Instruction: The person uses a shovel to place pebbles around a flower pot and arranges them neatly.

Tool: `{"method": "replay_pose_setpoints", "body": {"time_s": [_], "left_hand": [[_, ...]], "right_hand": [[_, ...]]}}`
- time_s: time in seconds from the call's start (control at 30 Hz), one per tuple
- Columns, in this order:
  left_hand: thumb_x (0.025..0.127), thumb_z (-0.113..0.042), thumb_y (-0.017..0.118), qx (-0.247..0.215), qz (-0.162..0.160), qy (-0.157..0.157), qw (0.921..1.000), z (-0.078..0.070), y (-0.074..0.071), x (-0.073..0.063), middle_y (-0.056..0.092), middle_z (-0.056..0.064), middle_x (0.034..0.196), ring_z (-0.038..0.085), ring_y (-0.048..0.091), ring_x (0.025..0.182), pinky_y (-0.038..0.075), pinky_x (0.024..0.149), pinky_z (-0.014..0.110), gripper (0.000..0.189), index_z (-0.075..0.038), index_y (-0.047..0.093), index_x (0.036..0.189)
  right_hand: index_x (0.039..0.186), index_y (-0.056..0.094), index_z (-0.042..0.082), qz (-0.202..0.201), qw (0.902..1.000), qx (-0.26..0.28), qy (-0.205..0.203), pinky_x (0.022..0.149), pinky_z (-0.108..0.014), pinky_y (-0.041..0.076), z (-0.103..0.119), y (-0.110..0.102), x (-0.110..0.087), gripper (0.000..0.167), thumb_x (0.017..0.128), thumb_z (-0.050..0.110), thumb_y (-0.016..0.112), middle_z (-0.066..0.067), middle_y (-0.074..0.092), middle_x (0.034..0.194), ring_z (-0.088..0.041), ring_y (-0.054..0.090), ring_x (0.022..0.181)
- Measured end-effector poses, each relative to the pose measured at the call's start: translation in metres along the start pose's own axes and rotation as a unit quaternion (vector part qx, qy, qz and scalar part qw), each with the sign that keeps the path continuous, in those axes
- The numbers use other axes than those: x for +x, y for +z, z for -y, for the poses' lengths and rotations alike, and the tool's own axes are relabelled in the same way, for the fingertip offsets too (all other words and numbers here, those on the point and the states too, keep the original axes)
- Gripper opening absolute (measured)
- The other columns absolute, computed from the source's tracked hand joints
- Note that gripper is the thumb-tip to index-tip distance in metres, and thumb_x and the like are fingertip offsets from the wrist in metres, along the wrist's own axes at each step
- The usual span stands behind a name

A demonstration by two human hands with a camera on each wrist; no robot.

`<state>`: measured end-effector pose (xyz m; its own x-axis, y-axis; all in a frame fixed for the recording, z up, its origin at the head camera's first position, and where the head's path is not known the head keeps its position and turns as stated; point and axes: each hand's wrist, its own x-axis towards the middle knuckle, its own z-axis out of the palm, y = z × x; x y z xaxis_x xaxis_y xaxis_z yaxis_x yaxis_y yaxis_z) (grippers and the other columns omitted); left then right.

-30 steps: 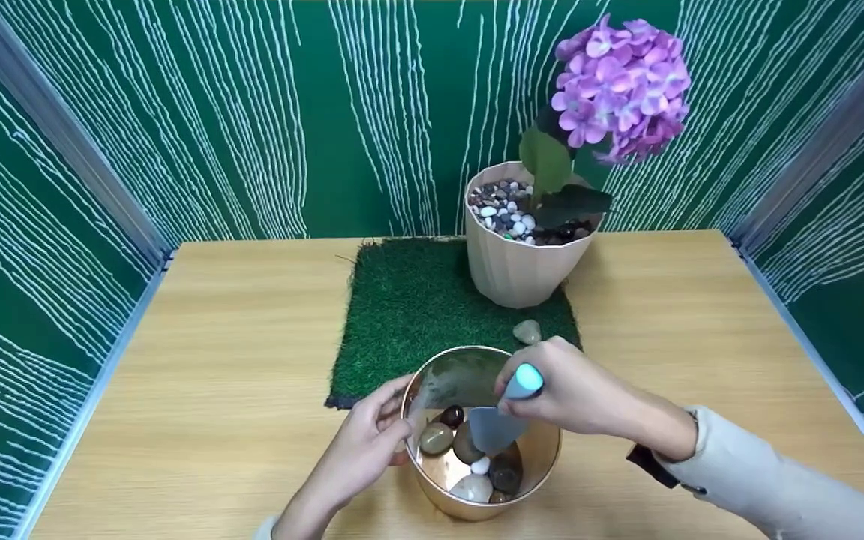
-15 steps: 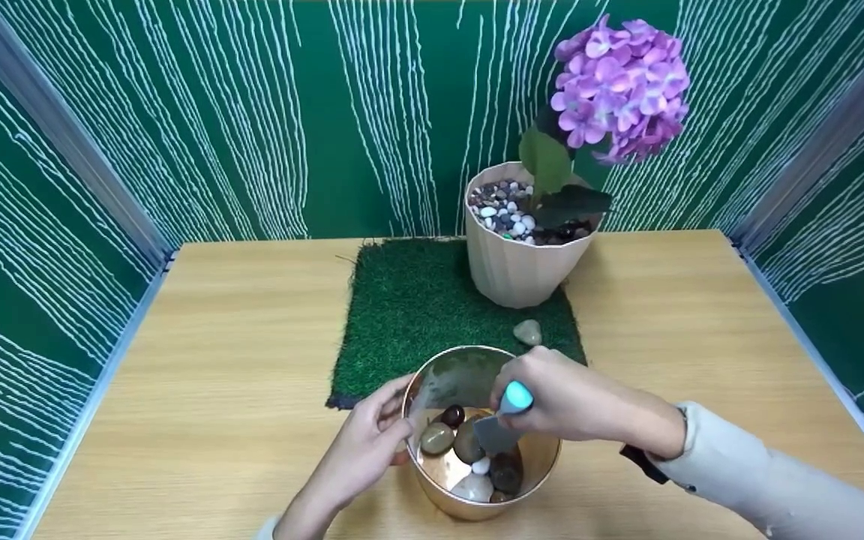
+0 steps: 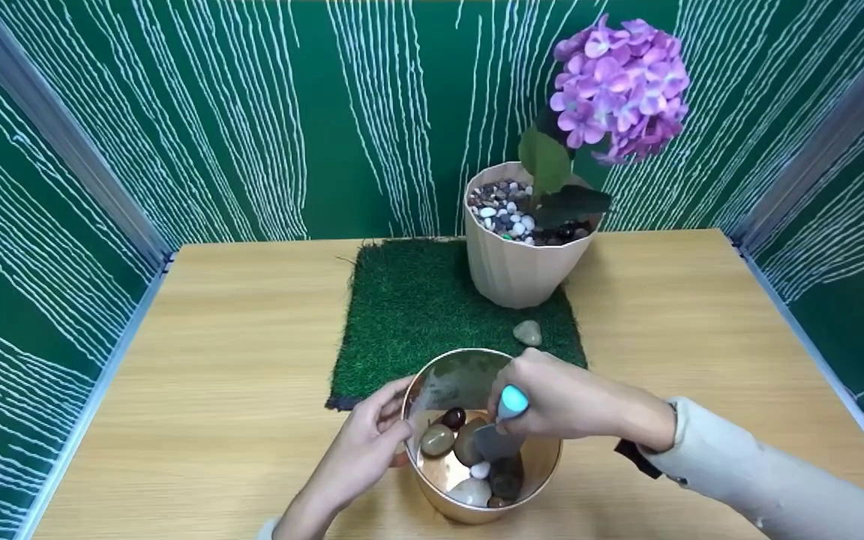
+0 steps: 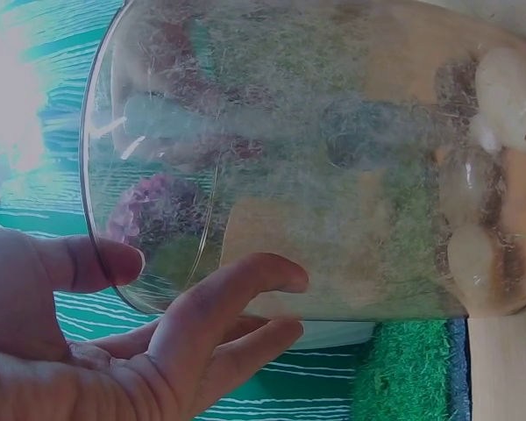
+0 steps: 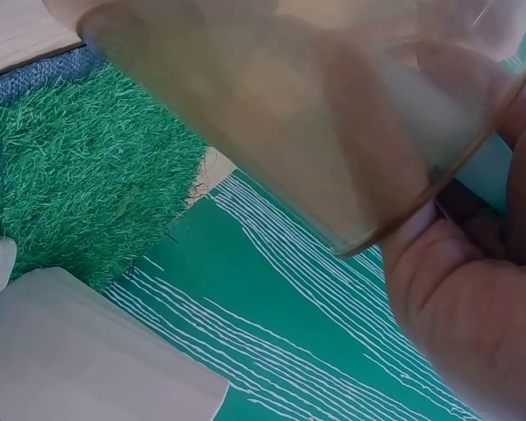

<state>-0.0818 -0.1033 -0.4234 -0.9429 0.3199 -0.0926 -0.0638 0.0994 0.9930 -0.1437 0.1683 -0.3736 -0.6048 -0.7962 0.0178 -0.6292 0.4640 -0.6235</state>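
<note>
An amber see-through glass container [image 3: 456,384] stands on the table close to me. My left hand [image 3: 373,429] holds its left side, thumb over the rim and the other fingers against the outer wall. Reaching in over the right of the rim, my right hand [image 3: 561,396] grips a small shovel with a grey blade [image 3: 498,442] and a turquoise handle end [image 3: 513,399]. The blade is down among several smooth stones [image 3: 438,440] at the container's bottom, partly covering a brown one. In the left wrist view, pale stones [image 4: 475,263] show through the cloudy glass [image 4: 333,237].
Behind the container lies a green artificial grass mat [image 3: 409,315]. One pale stone [image 3: 527,332] rests on it, in front of a ribbed cream pot [image 3: 522,274] with pebbles and a purple flower [image 3: 623,90]. Green walls with white lines [image 3: 372,112] border the wooden table [image 3: 237,337].
My right hand has moved down and slightly left, taking the shovel blade deeper among the stones. My left hand and the container have stayed nearly still.
</note>
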Motion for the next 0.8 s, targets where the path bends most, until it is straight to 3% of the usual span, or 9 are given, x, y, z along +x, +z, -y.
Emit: {"method": "replay_pose_setpoints", "body": {"time_s": [0.2, 0.6, 0.8], "left_hand": [[0.098, 0.001, 0.049, 0.002, 0.003, -0.005, 1.0, -0.0013, 0.0011, 0.0005, 0.063, 0.027, 0.14, 0.022, 0.07, 0.101, 0.065, 0.076, 0.044, 0.058, 0.0, 0.046, 0.156], [0.098, 0.001, 0.049, 0.005, 0.006, 0.006, 1.0, -0.0003, 0.0009, 0.0006, 0.062, 0.028, 0.142, 0.022, 0.069, 0.1, 0.063, 0.071, 0.031, 0.058, 0.0, 0.045, 0.156], [0.1, 0.001, 0.048, 0.007, 0.006, 0.015, 0.9999, 0.0005, 0.0019, 0.0003, 0.061, 0.028, 0.144, 0.024, 0.07, 0.107, 0.064, 0.073, 0.033, 0.056, 0.0, 0.046, 0.156]], "right_hand": [[0.09, 0.081, 0.005, 0.01, 0.9998, 0.018, -0.002, 0.069, -0.022, 0.058, -0.0011, -0.0011, 0.0003, 0.016, 0.079, -0.006, 0.077, 0.004, 0.077, 0.084, -0.003, 0.066, 0.077], [0.092, 0.081, 0.006, 0.008, 0.9997, 0.021, 0.013, 0.072, -0.023, 0.06, -0.0007, -0.003, 0.002, 0.014, 0.082, -0.004, 0.081, 0.003, 0.078, 0.086, -0.004, 0.068, 0.081], [0.092, 0.082, 0.006, 0.017, 0.9986, 0.046, 0.021, 0.071, -0.022, 0.06, -0.0006, -0.0096, 0.0009, 0.01, 0.083, 0.0, 0.082, 0.003, 0.079, 0.086, -0.003, 0.067, 0.077]]}}
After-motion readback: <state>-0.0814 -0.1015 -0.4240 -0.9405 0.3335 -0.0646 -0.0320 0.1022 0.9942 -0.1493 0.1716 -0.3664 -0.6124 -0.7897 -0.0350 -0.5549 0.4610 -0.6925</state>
